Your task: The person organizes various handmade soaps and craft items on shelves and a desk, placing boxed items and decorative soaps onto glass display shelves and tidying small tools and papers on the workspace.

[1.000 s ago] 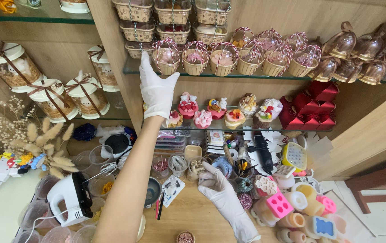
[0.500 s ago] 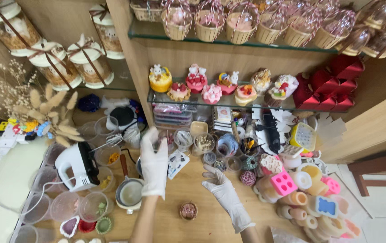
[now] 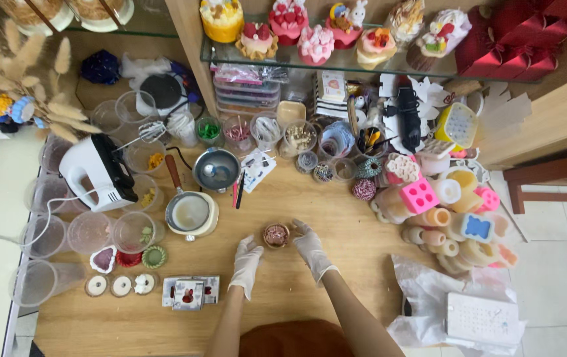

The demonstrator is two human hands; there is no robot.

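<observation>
On the near middle of the wooden bench (image 3: 336, 218), the small round brown cup with pinkish filling (image 3: 275, 235) sits between both white-gloved hands, the right hand (image 3: 312, 248) touching its right side, the left hand (image 3: 246, 263) just left and nearer, both grips released.

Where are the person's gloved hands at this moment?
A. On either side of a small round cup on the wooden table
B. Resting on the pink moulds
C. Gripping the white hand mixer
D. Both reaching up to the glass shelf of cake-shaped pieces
A: the left hand and right hand flank the small round cup on the wooden table, well apart from the white hand mixer.
</observation>
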